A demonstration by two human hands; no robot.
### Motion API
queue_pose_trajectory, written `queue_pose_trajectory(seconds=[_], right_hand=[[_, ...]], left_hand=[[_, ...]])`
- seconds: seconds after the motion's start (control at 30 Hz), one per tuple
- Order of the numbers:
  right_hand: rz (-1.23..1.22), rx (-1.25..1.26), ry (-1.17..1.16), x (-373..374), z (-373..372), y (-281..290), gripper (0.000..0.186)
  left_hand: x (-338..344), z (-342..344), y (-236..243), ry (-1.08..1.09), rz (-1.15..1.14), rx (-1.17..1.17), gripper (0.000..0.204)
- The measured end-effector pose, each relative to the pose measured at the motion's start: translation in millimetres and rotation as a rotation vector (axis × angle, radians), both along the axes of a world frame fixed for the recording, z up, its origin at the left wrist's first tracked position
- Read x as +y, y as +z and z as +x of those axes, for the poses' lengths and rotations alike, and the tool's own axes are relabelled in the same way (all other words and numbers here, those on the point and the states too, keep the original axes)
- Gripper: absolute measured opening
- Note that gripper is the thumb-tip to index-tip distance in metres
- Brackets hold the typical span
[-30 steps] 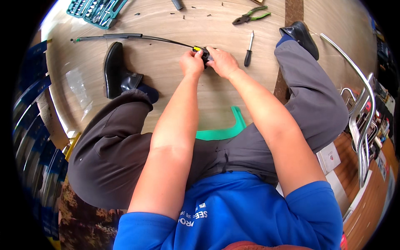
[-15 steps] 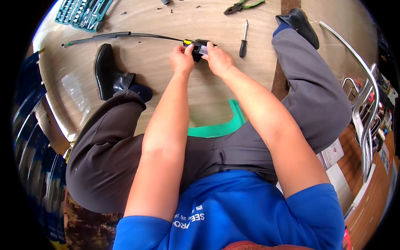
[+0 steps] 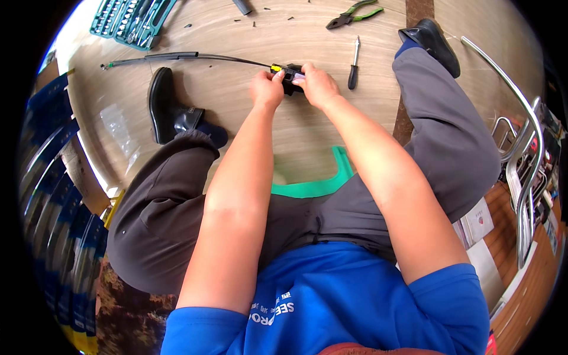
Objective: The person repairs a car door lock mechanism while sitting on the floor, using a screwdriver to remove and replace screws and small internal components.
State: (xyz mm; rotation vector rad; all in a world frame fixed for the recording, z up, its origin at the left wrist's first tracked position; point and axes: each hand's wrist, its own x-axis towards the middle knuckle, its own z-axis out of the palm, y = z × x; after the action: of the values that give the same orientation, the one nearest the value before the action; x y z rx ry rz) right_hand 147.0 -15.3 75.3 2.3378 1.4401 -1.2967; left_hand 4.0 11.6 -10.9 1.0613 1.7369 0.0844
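Note:
I sit on a wooden floor with both arms stretched forward. My left hand (image 3: 267,89) and my right hand (image 3: 318,84) together grip a small black part with a yellow tip (image 3: 288,75), held between the fingertips of both. A long black cable (image 3: 177,57) runs from that part to the left across the floor. A black-handled screwdriver (image 3: 353,63) lies just right of my right hand.
Green-handled pliers (image 3: 354,14) lie at the top. A teal tool case with sockets (image 3: 131,18) sits at the top left. Small screws are scattered near the top. A green plastic seat edge (image 3: 319,184) shows between my legs. A metal rack (image 3: 523,165) stands at right.
Both hands and the black part sit slightly higher in the view than before; the view shifted a little. The grip looks the same.

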Motion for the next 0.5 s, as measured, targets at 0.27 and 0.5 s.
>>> queue_pose_trajectory(seconds=[0.27, 0.5], right_hand=[[-0.087, -0.048, -0.011, 13.1, 1.8, 1.5, 0.05], [-0.064, 0.057, -0.116, 9.4, 20.1, -11.3, 0.058]], left_hand=[[-0.7, -0.8, 11.9, -0.104, 0.101, 0.015, 0.037], [6.5, 7.8, 31.9, -0.138, 0.099, 0.047, 0.036]])
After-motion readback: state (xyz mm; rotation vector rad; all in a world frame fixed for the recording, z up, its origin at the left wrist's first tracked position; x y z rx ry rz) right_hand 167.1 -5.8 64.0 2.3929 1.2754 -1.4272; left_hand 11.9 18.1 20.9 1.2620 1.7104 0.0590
